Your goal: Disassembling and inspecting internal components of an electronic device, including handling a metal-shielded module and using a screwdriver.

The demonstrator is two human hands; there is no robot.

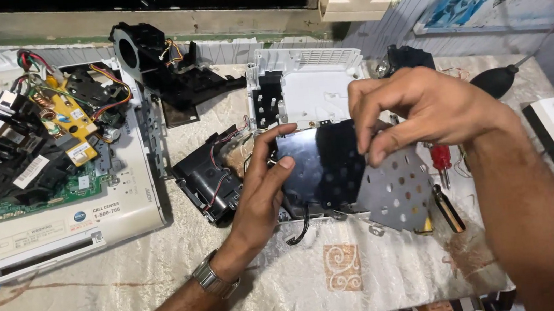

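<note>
We hold a perforated metal shield plate [361,174] over the cloth-covered worktop [167,283], just in front of a white plastic casing [311,90]. Our left hand [263,191] has its grip closed on the plate's left edge; our right hand [423,106] pinches its upper edge. An opened white device [91,216] with exposed circuit boards lies well to the left, a red-handled screwdriver [441,159] just right.

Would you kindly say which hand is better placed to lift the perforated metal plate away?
The right hand, probably: its fingertips already pinch the perforated metal plate's upper edge, while the left hand braces the dark shiny panel beside it.
</note>
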